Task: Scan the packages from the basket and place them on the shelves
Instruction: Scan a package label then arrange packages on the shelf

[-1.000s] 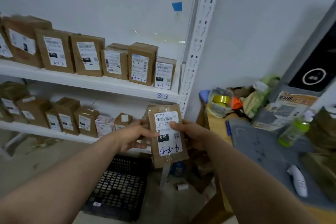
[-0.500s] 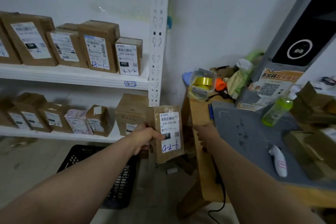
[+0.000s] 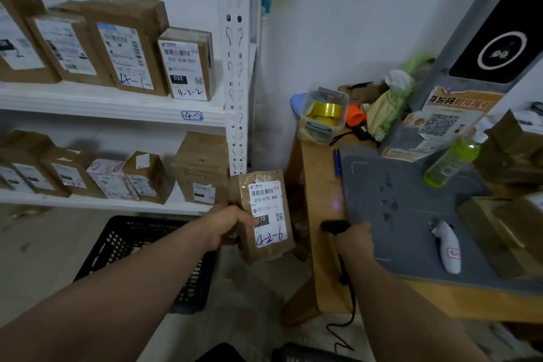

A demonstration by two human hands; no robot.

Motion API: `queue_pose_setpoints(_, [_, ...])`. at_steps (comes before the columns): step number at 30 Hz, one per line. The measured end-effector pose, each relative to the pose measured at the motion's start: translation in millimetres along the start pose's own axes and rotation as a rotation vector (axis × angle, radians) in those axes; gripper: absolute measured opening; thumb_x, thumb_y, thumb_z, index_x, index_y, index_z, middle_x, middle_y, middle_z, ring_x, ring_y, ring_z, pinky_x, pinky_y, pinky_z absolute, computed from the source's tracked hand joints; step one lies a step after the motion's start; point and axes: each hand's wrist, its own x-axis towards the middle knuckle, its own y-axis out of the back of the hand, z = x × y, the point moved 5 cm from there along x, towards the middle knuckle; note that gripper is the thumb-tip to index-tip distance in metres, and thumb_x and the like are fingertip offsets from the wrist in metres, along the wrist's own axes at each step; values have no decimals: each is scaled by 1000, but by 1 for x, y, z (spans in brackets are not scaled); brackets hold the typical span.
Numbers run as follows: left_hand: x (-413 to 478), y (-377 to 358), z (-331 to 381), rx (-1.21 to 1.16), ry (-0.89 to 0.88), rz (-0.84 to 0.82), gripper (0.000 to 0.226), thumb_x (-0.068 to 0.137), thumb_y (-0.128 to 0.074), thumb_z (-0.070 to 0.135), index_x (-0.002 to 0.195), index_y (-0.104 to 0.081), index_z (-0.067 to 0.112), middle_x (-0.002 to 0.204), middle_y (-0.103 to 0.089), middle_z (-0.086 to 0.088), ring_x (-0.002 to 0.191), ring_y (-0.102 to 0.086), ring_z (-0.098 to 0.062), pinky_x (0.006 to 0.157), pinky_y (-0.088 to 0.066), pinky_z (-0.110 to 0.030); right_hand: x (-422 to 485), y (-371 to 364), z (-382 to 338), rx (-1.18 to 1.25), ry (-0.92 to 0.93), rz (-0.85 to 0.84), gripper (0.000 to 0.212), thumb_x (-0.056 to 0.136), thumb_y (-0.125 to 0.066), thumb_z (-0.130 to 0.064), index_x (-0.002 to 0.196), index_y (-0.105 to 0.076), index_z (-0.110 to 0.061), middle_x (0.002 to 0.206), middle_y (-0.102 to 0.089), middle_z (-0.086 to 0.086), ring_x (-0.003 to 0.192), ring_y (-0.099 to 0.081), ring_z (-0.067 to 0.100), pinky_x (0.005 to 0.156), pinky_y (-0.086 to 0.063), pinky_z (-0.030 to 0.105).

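Left hand (image 3: 226, 223): grips the package (image 3: 266, 214) by its left edge, thumb laid across the front of the label, fingers hidden behind.
Package: upright in the air between the shelves (image 3: 117, 109) and the table (image 3: 321, 185), label facing the camera, "4-2-6" handwritten on it.
Right hand (image 3: 354, 239): fingers curled round a black scanner (image 3: 335, 226) at the table's left edge.
Scanner: mostly hidden by the hand, so probably a barcode scanner; its head points left toward the package and its cable (image 3: 349, 303) hangs down.
Change: a second ago both hands held the package; half a second ago the right hand reached bare toward the table; now it holds the scanner.
Basket (image 3: 141, 250): black, on the floor under the left forearm.
Shelves: rows of labelled boxes (image 3: 126, 44).
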Motion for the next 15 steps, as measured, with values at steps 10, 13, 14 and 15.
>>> queue_pose_setpoints(10, [4,0,-19,-57,36,105,48,72,-78,3,116,-68,18,104,-77,-3,106,-68,-31,96,-53,-52,-9,-33,14,242,-34,-600,10,92,-61,-1,101,-58,-4,91,-59,18,81,-59,32,71,-53,41])
queue_pose_setpoints(13, [2,11,-25,-110,33,258,55,70,-80,0,119,-60,14,111,-73,-8,107,-66,-33,95,-54,-52,-35,-21,-16,434,55,-821,31,88,-63,8,115,-58,-6,91,-62,19,71,-61,30,71,-54,43])
queue_pose_setpoints(14, [2,15,-27,-124,37,308,58,69,-81,-1,120,-56,13,113,-70,-9,108,-64,-33,93,-54,-50,-42,-17,-27,474,111,-876,35,88,-64,9,119,-58,-5,88,-63,18,70,-62,29,73,-54,44])
queue_pose_setpoints(15, [-1,19,-29,-132,37,350,59,68,-81,-1,119,-54,12,114,-69,-10,107,-63,-33,89,-54,-48,-49,-12,-38,491,165,-918,38,87,-67,6,123,-58,-5,86,-64,16,70,-63,28,75,-54,44])
